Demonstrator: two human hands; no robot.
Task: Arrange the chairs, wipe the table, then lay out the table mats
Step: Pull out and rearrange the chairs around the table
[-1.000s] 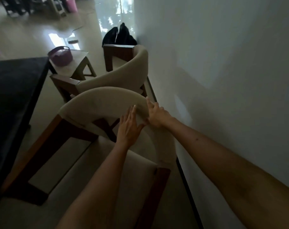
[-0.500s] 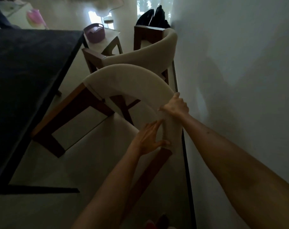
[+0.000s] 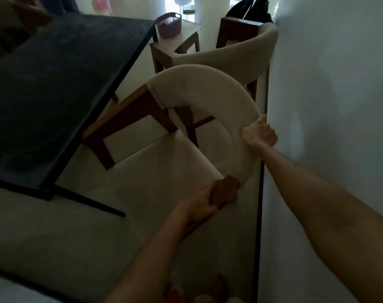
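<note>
A cream upholstered chair [image 3: 199, 84] with a curved backrest and brown wooden frame stands between the dark table [image 3: 61, 79] and the wall. My right hand [image 3: 259, 133] grips the backrest's rim on the wall side. My left hand [image 3: 202, 204] grips the near wooden arm end [image 3: 226, 189] of the same chair. A second matching chair [image 3: 234, 57] stands just behind it against the wall. No mats or cloth are in view.
The white wall [image 3: 328, 106] runs close along the right with a dark skirting strip [image 3: 259, 204]. A small wooden side table [image 3: 181, 36] carries a purple basket [image 3: 168, 25]. A black bag [image 3: 249, 9] lies beyond the far chair. Pale floor lies in front.
My left hand slid from the backrest's inner face down to the wooden arm end and closed on it. My right hand curled round the rim. The view pulled back from the chair.
</note>
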